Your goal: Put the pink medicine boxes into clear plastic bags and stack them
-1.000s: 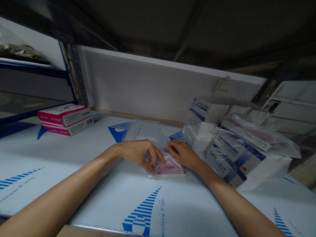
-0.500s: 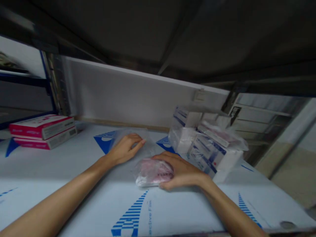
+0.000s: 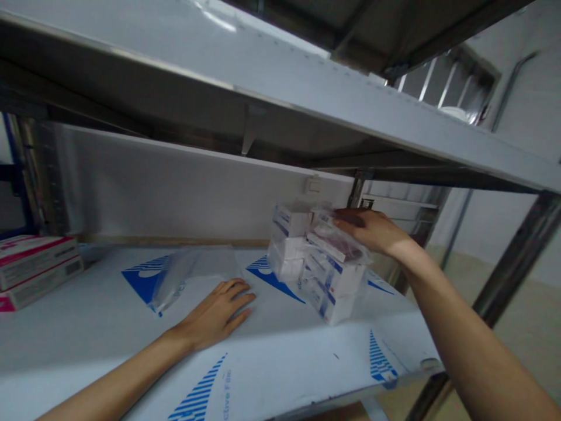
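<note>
Bagged pink box (image 3: 339, 242) under right hand (image 3: 372, 231), atop box stack (image 3: 319, 266).

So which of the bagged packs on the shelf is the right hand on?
The right hand rests on the pink pack in a clear bag, lying atop the pile of white-and-blue boxes. The empty clear bag lies flat by the left hand.

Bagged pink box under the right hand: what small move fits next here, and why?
Probably let go and draw the right hand back. The bagged pink box already lies on top of the pile of white and blue boxes, with the fingers resting over it. The left hand lies flat on the shelf beside the clear bags.
</note>
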A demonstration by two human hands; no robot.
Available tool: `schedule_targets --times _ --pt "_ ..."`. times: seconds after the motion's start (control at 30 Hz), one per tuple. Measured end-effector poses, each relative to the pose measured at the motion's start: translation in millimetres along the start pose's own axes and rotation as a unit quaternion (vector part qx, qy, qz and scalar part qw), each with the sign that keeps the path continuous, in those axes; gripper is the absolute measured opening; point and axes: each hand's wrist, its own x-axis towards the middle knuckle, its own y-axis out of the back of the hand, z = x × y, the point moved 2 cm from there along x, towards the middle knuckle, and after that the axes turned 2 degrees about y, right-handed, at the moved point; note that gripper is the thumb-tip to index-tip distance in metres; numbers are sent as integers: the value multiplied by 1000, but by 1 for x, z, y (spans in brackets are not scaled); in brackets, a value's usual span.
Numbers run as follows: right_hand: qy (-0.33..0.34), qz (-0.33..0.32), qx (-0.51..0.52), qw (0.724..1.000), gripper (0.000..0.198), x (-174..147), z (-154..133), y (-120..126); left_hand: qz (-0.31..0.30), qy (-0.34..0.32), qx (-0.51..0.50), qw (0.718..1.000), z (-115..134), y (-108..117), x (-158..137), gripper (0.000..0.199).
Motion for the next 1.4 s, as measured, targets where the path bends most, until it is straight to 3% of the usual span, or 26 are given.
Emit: schedule_targets --times 0.2,0.4,0.6,0.67,0.73,0.8,0.87,1.0,1.17,1.23,1.3,1.4 --pt "-18 -67 -71 995 51 9 2 -33 4 22 -20 1000 -7 -1 -2 34" --pt "-25 -38 -110 993 50 1 4 -58 1 17 -32 999 -6 -2 -2 32" --pt "-53 -34 -111 992 48 -2 -1 -57 -4 11 -33 999 -3 0 -3 32" --pt "-60 19 -123 990 52 -2 -8 -51 -1 11 -28 1000 -2 2 -2 33" --pt "-27 129 -131 983 58 -3 -22 -44 4 12 -16 1000 -2 5 0 33" --pt "48 243 -102 963 50 -4 -42 -39 14 17 1 1000 -7 9 2 33" --pt "140 295 -33 945 32 -3 -66 -44 33 36 24 999 -18 15 4 33" --pt "242 244 88 935 21 6 -109 -88 49 126 88 987 -47 30 0 32" --pt "245 108 160 950 19 7 -135 -190 -26 232 129 964 -73 33 -11 29" --pt "245 81 165 952 20 -1 -138 -225 -40 268 139 953 -76 29 -13 30" --pt "255 50 154 953 23 -10 -138 -249 -48 298 144 942 -76 25 -14 30" --pt "249 -4 142 958 27 -18 -134 -267 -66 322 147 933 -72 21 -12 29"
